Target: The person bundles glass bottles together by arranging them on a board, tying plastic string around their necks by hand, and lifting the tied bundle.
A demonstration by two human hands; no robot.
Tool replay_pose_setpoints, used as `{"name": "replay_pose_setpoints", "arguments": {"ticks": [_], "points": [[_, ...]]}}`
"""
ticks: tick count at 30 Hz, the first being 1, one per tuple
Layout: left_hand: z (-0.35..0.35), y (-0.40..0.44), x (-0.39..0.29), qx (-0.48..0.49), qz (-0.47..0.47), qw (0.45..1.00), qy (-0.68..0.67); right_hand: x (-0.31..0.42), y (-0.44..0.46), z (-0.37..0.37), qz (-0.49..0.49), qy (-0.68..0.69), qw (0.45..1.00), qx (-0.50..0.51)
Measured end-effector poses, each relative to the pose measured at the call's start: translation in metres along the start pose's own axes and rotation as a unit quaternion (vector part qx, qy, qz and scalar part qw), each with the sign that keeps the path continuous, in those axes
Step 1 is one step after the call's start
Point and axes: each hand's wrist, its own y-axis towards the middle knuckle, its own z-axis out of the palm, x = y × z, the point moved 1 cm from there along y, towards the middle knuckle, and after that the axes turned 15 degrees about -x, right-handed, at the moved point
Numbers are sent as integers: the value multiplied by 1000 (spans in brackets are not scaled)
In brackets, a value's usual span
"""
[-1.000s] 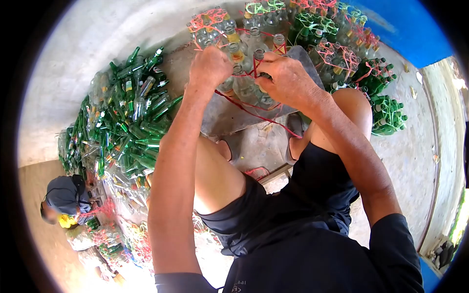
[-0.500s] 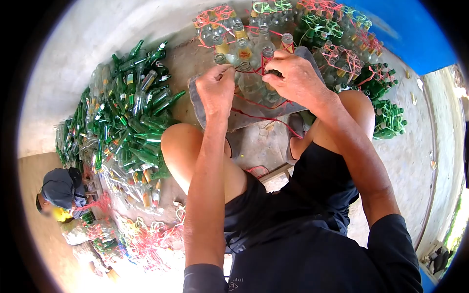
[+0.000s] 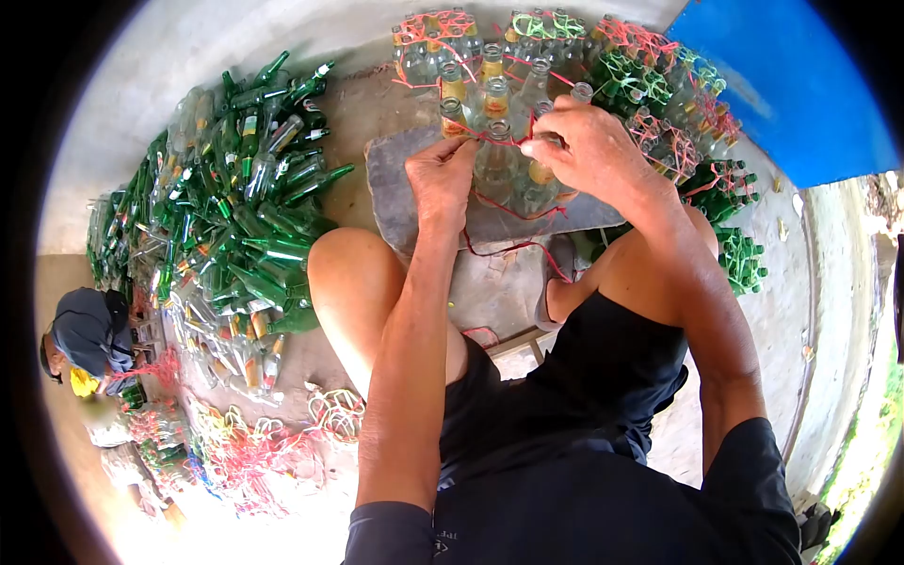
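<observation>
Your left hand (image 3: 443, 179): drawn back toward you; the leftmost labelled bottle (image 3: 453, 118), part-covered a second ago, now shows above it.
Your left forearm (image 3: 414, 348): swung inward, now lying across your thigh in view.
Your left knee (image 3: 341, 268): formerly behind that arm, now exposed.
Your right knee (image 3: 702, 226): now mostly covered by your right forearm (image 3: 673, 259).
Loose red twine (image 3: 513, 248): formerly near-straight, now sagging in a bend.
Twine coil on the floor (image 3: 336, 414): uncovered.
Your view: shifted; the co-worker (image 3: 89, 330) sits nearer the left edge, and the blue panel (image 3: 763, 104) reaches lower.
</observation>
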Motion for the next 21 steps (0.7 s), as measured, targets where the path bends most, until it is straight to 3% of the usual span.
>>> {"name": "replay_pose_setpoints", "arguments": {"ticks": [5,12,15,18,21], "points": [[-1,6,5,20,-49,999,6,0,36,15,-37,-6,999,9],[3,8,14,13,-62,997,-33,-2,64,39,11,50,966,252],[4,8,15,8,-59,997,-48,-19,68,56,48,91,952,287],[5,9,19,1,-66,997,-40,6,85,34,249,82,887,381],[8,8,21,-4,-66,996,-52,3,89,39,225,79,884,403]]}}
